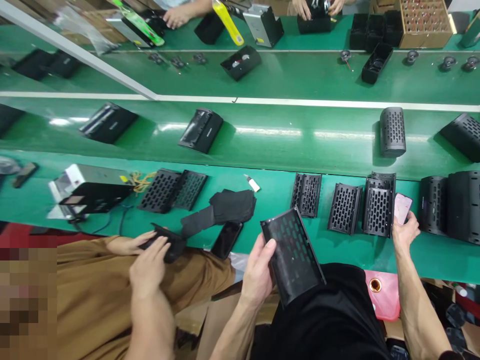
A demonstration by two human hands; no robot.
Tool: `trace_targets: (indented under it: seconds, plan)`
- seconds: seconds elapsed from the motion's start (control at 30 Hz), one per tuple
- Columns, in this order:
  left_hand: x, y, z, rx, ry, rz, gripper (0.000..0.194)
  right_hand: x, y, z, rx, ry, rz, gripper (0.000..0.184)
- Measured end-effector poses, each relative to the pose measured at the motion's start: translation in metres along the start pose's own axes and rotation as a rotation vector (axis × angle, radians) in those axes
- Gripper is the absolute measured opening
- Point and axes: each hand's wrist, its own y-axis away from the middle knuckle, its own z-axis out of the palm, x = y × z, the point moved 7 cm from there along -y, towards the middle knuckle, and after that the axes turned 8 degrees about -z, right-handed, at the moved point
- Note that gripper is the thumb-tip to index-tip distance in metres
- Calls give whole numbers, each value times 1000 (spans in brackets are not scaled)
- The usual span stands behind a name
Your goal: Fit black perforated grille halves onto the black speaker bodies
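Here I have my left hand (258, 267) wrapped around a black perforated grille (294, 255), tilted over my lap so its slots face me. My right hand (404, 231) pinches a pink card (402, 207) beside the propped grille stack (378, 207) on the green bench (337, 250).

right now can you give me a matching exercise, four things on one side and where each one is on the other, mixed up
Things:
1. perforated black grille panel
2. pink phone
3. black fabric pieces
4. cylindrical black speaker

Places:
A. out on the shiny conveyor belt
B. on the green bench, left of the small white item
C. in the left hand
D. at the right hand

Pairs: 1-C, 2-D, 3-B, 4-A
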Motion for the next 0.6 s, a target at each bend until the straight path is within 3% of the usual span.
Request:
trace_targets:
  seconds: [0.37,0.6]
  plan:
    - [-5,-2,-1,27,17,2,69,3,-4,2,15,62,111,80]
    - [-11,-1,-5,36,51,-26,78,6,-6,5,39,97,191,73]
